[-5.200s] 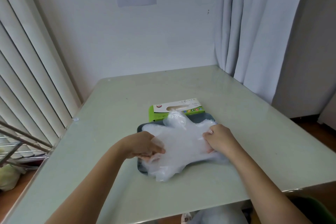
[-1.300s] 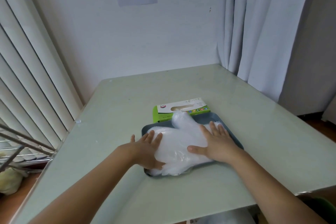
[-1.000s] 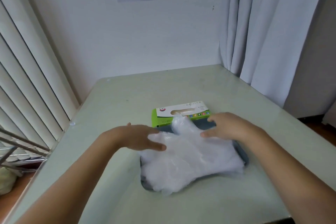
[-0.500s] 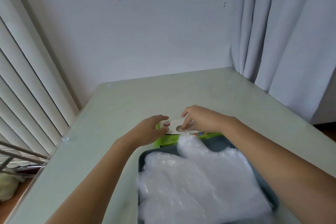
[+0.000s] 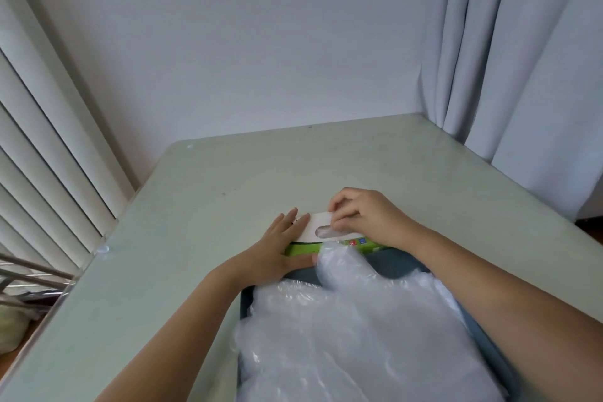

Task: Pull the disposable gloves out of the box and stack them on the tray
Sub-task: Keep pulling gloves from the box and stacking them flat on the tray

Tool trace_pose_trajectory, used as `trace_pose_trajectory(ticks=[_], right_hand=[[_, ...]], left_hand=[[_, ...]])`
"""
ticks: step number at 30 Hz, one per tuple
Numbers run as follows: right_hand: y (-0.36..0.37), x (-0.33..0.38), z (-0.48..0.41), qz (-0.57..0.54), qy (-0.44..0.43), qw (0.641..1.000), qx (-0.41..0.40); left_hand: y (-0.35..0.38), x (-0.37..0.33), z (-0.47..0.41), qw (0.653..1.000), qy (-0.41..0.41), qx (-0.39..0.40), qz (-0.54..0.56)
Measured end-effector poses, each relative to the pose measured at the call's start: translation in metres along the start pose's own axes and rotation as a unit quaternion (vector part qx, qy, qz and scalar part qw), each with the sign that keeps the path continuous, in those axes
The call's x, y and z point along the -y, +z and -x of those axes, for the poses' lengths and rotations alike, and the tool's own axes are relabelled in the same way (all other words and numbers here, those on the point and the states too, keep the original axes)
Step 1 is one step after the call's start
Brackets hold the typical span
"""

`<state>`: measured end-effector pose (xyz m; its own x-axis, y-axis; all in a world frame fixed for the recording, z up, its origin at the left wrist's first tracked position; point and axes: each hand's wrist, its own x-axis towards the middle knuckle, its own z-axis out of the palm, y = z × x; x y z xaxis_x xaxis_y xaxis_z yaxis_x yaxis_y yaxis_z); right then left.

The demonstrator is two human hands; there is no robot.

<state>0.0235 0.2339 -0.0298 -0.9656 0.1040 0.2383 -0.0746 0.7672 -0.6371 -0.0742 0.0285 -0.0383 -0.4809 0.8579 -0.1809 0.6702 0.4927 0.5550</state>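
A green and white glove box (image 5: 318,235) lies flat on the table just beyond the dark grey tray (image 5: 390,266). A pile of clear plastic gloves (image 5: 352,333) fills the tray and spills over its near edges. My left hand (image 5: 277,251) lies flat with straight fingers on the box's left end, thumb along its front side. My right hand (image 5: 365,215) hovers over the oval slot in the box top, its fingertips pinching the clear glove that shows in the slot.
The pale green table (image 5: 195,238) stands in a corner with a white wall behind. Vertical blinds (image 5: 49,140) hang on the left and white curtains (image 5: 522,59) on the right. A metal rack (image 5: 29,277) sits past the table's left edge.
Both hands left the glove pile on the tray and reached forward to the box. My left hand flattened onto the box, and my right hand's fingertips closed at the slot. The view moved closer.
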Motion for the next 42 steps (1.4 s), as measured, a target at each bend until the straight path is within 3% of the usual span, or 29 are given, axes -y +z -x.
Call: trace_pose_trajectory(ticks=[7, 13, 15, 18, 30, 31, 33, 36, 40, 42], right_hand=[[-0.005, -0.002, -0.002, -0.181, 0.090, 0.972, -0.117], [-0.026, 0.008, -0.001, -0.316, 0.105, 0.920, -0.206], [-0.042, 0.014, 0.001, -0.399, 0.076, 0.881, -0.245], [-0.059, 0.020, 0.008, -0.501, 0.031, 0.829, -0.248], [-0.086, 0.079, 0.041, -0.651, -0.010, 0.721, -0.236], [-0.087, 0.084, 0.046, -0.668, -0.007, 0.709, -0.225], [-0.090, 0.091, 0.056, -0.685, -0.007, 0.697, -0.212], [-0.089, 0.092, 0.067, -0.711, -0.007, 0.667, -0.222], [-0.077, 0.084, 0.076, -0.752, 0.011, 0.617, -0.231], [-0.071, 0.088, 0.079, -0.750, 0.028, 0.627, -0.211]], left_hand=[[0.000, 0.002, -0.002, 1.000, 0.003, 0.012, 0.005], [-0.005, 0.000, -0.005, 1.000, -0.007, 0.026, 0.003], [-0.009, 0.000, -0.004, 0.999, -0.017, 0.032, 0.008], [-0.014, -0.001, -0.003, 0.999, -0.034, 0.034, 0.010], [-0.021, -0.028, -0.001, 0.986, -0.084, 0.056, -0.132], [-0.025, -0.035, 0.002, 0.990, -0.074, 0.044, -0.114], [-0.033, -0.053, 0.011, 0.998, -0.034, -0.020, 0.045], [-0.042, -0.083, 0.032, 0.967, 0.064, -0.061, 0.239], [-0.037, -0.133, 0.057, 0.968, 0.112, -0.078, 0.212], [-0.032, -0.154, 0.060, 0.955, 0.120, -0.131, 0.238]])
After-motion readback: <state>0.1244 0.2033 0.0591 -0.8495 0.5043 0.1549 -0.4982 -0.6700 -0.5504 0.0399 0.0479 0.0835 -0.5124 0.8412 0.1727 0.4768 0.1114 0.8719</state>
